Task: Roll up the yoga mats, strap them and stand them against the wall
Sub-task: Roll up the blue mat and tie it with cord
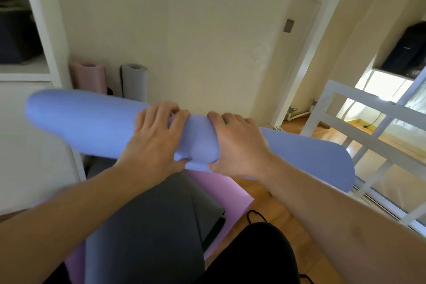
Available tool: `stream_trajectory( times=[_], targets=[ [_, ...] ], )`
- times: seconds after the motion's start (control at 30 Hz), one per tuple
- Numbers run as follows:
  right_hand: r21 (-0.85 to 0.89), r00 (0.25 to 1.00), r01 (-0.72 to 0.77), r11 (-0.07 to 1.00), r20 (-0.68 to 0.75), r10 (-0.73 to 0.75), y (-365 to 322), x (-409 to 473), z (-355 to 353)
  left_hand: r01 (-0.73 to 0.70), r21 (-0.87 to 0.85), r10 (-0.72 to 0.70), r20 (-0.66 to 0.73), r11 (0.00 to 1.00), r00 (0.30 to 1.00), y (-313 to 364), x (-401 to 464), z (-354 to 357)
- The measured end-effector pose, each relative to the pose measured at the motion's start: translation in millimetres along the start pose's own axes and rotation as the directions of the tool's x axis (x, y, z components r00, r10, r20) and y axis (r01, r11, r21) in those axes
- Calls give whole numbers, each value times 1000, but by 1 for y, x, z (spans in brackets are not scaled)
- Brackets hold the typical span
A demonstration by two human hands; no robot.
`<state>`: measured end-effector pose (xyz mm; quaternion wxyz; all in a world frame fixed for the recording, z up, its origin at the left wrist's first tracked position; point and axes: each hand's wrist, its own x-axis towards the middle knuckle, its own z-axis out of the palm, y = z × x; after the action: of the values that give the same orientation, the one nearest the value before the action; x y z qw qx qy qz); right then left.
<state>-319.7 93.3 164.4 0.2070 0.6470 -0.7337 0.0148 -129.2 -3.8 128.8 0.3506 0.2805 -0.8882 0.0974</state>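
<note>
I hold a rolled blue yoga mat [87, 122] crosswise in the air in front of me, its left end higher. My left hand [154, 136] and my right hand [237, 143] both grip its middle, close together, squeezing the roll. Its right end [322, 159] is looser and flatter. No strap shows on it. A rolled pink mat [88, 77] and a rolled grey mat [134, 80] stand upright against the wall behind. On the floor below lie a flat dark grey mat [147, 226] and under it a flat lilac mat [221, 193].
A white cabinet [34, 140] with an open shelf stands at the left. A white railing [359, 127] runs along the right. A black cord [253, 215] lies on the wooden floor by my black-clad knee [253, 258]. A doorway opens right of the cream wall.
</note>
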Motion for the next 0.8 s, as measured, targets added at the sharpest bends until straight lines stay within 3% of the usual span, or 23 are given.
stream_trajectory(
  times=[0.07, 0.13, 0.23, 0.33, 0.43, 0.63, 0.73, 0.8],
  targets=[
    [101, 998, -57, 993, 1, 57, -6, 18, -7, 152, -73, -159, -93, 986, 983, -11, -8, -7],
    [207, 995, -101, 973, 8, 101, -17, 33, -9, 318, -251, -346, -75, 914, 935, -20, -16, -14],
    [324, 987, -161, 932, 28, 161, -40, 47, -3, 512, -467, -572, 14, 722, 820, -30, -26, -17],
    [433, 975, -220, 874, 64, 214, -69, 56, 18, 618, -626, -719, 127, 475, 683, -42, -32, -12],
    [591, 964, -256, 765, 101, 245, -103, 57, 34, 686, -642, -771, 225, 343, 596, -56, -35, -12],
    [843, 937, -314, 436, 200, 288, -178, 45, 47, 814, -541, -873, 269, 211, 406, -79, -24, -35],
    [919, 936, -292, 265, 218, 275, -212, 44, 46, 807, -573, -885, 291, 144, 365, -104, -22, -56],
    [952, 943, -262, 158, 218, 252, -235, 45, 44, 773, -615, -885, 258, 158, 387, -121, -25, -71]
  ],
)
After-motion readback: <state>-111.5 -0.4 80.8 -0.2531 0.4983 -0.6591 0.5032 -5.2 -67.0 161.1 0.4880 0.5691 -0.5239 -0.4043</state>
